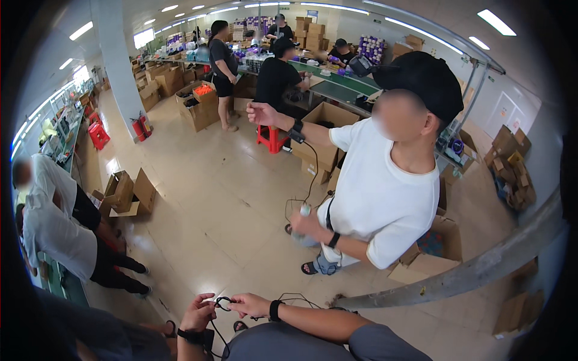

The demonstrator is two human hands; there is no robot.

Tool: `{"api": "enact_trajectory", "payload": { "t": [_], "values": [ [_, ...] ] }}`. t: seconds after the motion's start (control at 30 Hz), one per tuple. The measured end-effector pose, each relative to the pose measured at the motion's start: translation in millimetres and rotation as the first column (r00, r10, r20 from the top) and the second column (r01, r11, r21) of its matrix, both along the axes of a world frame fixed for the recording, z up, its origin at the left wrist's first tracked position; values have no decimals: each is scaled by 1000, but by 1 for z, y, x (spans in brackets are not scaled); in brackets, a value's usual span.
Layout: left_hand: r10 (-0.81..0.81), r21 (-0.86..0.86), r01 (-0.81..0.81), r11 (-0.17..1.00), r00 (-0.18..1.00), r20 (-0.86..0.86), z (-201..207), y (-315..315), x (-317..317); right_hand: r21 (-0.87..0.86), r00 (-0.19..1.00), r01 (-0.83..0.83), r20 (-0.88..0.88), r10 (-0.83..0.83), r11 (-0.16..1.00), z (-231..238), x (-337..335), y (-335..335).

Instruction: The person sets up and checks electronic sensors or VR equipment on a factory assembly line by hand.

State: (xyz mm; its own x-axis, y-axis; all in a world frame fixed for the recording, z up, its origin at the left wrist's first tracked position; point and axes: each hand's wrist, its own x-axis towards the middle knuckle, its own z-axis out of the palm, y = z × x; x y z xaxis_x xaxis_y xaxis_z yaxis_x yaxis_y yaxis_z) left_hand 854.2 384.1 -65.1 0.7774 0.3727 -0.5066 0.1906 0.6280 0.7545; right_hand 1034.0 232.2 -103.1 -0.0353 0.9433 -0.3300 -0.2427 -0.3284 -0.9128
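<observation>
Low in the view, my left hand (pixel 197 313) and my right hand (pixel 248 305) meet in front of my body. Between them is a thin black cable (pixel 223 301), bent into a small loop. The fingertips of both hands pinch it. From my left hand the cable hangs in a curve toward my lap. A black band (pixel 276 310) circles my right wrist, and a black strap with a small dark box (pixel 195 338) is on my left wrist. More thin dark cord (pixel 298 296) lies beyond my right forearm.
A person in a white shirt (pixel 385 186) stands close at right, one arm raised. A grey metal bar (pixel 457 280) crosses the lower right. Cardboard boxes (pixel 141 192), a red stool (pixel 272 139), a pillar (pixel 120 66) and fire extinguishers (pixel 139 127) stand beyond. Several people work at green benches.
</observation>
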Motion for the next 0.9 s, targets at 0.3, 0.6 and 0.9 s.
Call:
{"api": "enact_trajectory", "payload": {
  "t": [0.3,0.6,0.9],
  "values": [
    [-21,-8,21,1000,1000,13,0,-1,7,-33,999,34,-15,-35,999,7,1,-7],
    [-29,-16,30,999,999,12,8,-3,12,-15,998,53,-39,-54,998,14,3,-11],
    [-29,7,29,1000,999,18,13,-3,10,3,999,43,-31,-43,999,8,0,-8]
  ]
}}
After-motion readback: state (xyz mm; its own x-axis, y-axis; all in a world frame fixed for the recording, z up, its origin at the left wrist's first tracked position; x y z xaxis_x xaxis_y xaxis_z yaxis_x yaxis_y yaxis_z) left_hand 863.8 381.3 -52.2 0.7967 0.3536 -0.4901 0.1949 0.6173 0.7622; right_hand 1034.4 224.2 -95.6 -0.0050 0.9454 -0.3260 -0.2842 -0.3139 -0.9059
